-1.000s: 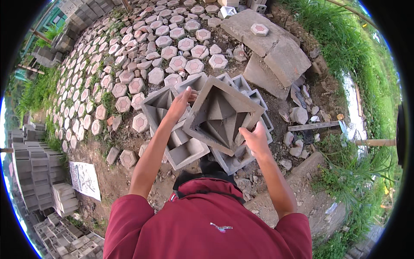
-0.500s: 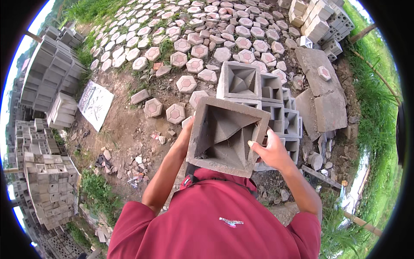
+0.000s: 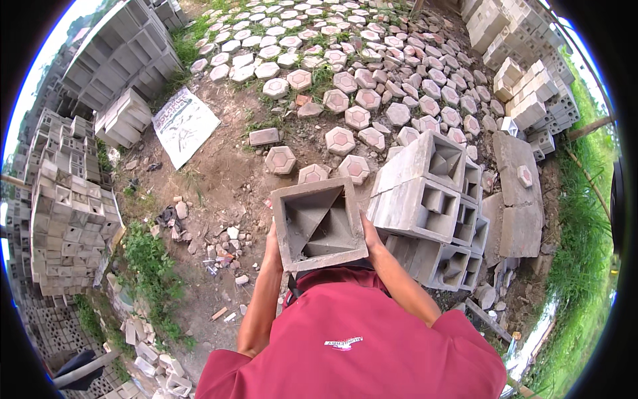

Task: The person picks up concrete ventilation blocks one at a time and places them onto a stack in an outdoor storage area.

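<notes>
A square grey concrete vent block (image 3: 320, 223) with slanted fins inside is held in front of my chest, its hollow face turned up toward me. My left hand (image 3: 273, 241) grips its left side and my right hand (image 3: 369, 234) its right side. Both sets of fingers are mostly hidden behind the block. Just right of my right hand stands a stack of similar vent blocks (image 3: 402, 209), with angled fins showing in their openings.
Hexagonal pavers (image 3: 280, 160) with pinkish centres spread over the ground ahead. A printed white sheet (image 3: 186, 126) lies on the dirt at left. More block stacks stand left (image 3: 70, 233) and far right (image 3: 531, 93). Broken concrete slabs (image 3: 520, 229) lie right; rubble (image 3: 222, 249) lies left.
My view and body have turned right, away from the stack at left. The vent block has swung left of the nearby stack, and my right hand has shifted from its rim to its side.
</notes>
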{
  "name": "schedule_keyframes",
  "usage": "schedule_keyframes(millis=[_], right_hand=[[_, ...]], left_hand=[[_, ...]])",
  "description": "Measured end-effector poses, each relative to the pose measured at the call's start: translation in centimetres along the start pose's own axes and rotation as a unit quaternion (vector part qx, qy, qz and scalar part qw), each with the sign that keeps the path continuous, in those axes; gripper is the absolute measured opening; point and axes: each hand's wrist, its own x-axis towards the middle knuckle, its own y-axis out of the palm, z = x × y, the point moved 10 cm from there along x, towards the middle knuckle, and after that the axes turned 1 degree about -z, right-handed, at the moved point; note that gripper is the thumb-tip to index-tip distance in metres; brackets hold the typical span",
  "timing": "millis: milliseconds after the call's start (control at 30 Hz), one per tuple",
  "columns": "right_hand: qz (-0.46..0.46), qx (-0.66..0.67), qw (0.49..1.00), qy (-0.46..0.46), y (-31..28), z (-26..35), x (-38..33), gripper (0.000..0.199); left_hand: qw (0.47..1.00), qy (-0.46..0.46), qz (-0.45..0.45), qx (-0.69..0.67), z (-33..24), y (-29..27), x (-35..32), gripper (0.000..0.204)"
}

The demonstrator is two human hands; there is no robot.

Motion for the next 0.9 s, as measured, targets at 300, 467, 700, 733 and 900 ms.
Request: schedule_keyframes(millis=[300,467,700,733,900], right_hand=[[-0.001,-0.030,0.998,-0.063,5.4,5.1,10.6,0.056],[-0.002,-0.098,0.992,-0.075,9.2,11.2,19.6,0.061],[0.001,-0.030,0.999,0.014,12.9,23.3,30.0,0.081],[0.037,-0.028,0.999,0.005,14.6,26.0,30.5,0.082],[0.055,0.032,0.997,-0.041,19.4,36.4,33.4,0.078]], left_hand=[[0.998,0.027,-0.048,0.008,-8.6,-0.7,7.7,0.055],[0.996,0.068,-0.061,-0.007,-15.0,1.1,16.0,0.051],[0.996,0.052,-0.079,-0.001,-27.0,12.1,25.7,0.049],[0.997,0.043,-0.067,0.005,-28.5,13.8,27.1,0.048],[0.999,0.044,-0.024,0.019,-36.3,21.3,32.8,0.047]])
